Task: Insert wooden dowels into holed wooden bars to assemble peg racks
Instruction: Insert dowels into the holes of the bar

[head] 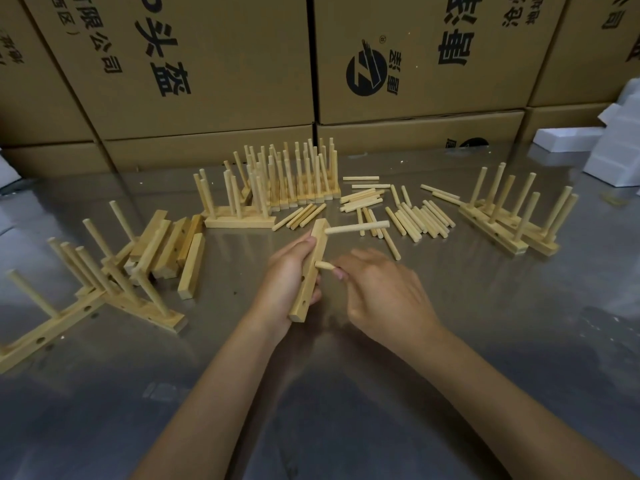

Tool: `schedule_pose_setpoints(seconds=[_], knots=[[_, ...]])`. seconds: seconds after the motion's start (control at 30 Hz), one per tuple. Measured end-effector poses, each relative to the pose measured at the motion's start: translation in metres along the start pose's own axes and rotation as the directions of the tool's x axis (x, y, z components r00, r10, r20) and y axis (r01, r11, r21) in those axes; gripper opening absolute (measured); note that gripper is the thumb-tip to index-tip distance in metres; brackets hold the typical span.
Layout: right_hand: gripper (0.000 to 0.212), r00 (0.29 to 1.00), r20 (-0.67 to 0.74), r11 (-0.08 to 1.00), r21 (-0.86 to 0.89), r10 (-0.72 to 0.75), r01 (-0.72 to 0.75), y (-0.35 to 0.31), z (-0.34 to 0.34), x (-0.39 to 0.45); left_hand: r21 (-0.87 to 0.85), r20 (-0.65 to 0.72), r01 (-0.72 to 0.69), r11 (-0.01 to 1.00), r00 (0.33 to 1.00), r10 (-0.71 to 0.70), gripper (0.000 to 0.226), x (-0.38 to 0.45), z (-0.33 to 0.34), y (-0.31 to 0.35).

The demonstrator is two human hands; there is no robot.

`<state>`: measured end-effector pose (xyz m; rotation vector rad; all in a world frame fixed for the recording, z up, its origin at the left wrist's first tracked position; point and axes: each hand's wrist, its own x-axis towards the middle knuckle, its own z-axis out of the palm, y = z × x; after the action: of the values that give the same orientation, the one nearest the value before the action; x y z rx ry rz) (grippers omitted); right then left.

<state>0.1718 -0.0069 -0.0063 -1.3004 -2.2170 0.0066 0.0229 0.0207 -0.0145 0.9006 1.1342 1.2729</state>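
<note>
Your left hand [289,271] grips the holed bar [310,271]; your right hand [377,292] pinches a dowel [323,266] at its hole. Cartons [207,64] behind read "头盔".

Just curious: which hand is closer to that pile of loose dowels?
Right. The right hand sits just below the loose dowels; the left hand, gripping the bar, is farther left.

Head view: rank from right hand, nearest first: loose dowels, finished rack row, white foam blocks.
From the right hand:
1. Loose dowels, on the table just beyond it.
2. Finished rack row, farther back, centre.
3. White foam blocks, far right corner.
</note>
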Motion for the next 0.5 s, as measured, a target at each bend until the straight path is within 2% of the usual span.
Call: schedule_pose_setpoints(seconds=[0.2, 0.4, 0.5], knots=[[0.022, 0.997, 0.012, 0.99, -0.119, -0.075, 0.076, -0.002, -0.01, -0.003, 0.11, -0.049, -0.07, 0.991, 0.996, 0.076, 0.033, -0.004, 0.002, -0.005], [0.024, 0.995, 0.083, 0.994, -0.082, -0.063, 0.07, -0.002, -0.009, -0.002, 0.166, -0.057, -0.073, 0.984, 0.995, 0.083, 0.027, -0.008, 0.008, -0.007], [0.024, 0.998, 0.06, 0.997, -0.068, -0.019, 0.023, -0.002, -0.008, -0.002, 0.195, -0.05, -0.112, 0.974, 0.991, 0.123, 0.023, -0.011, 0.013, -0.008]])
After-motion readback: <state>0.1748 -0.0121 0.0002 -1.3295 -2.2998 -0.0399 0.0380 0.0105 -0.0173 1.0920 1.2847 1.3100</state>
